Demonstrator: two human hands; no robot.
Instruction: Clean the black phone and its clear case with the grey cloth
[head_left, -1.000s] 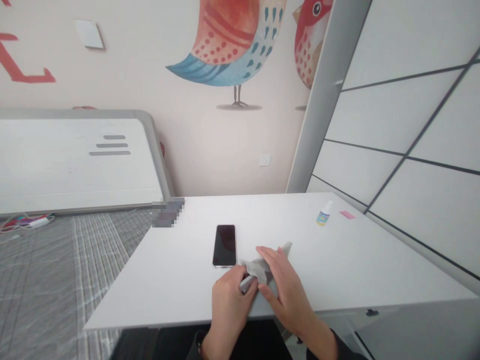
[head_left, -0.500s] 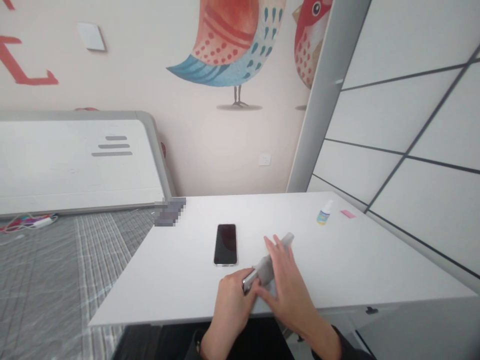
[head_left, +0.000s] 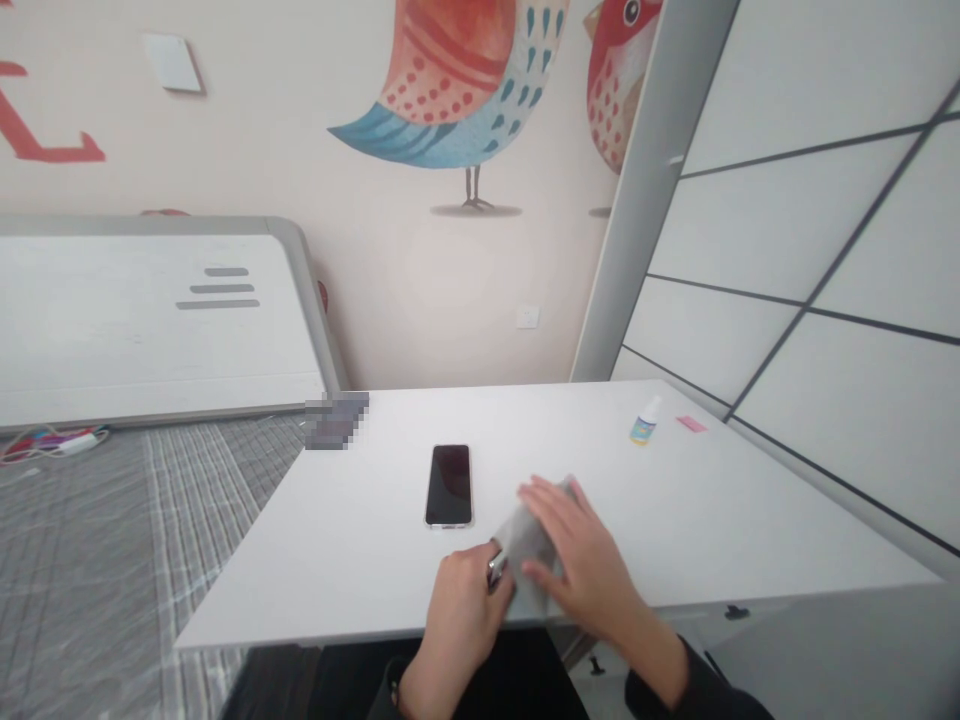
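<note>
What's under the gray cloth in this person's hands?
A silvery object shows one end at the left hand; the gray cloth and right hand cover the rest, so its shape cannot be seen.

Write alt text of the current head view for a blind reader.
A left hand holds a shiny silver object, partly covered by grey cloth, the right hand on the cloth, over a white table. Beyond are a black-screened rectangular phone and, farther right, a white-topped bottle and pink slip.
</note>
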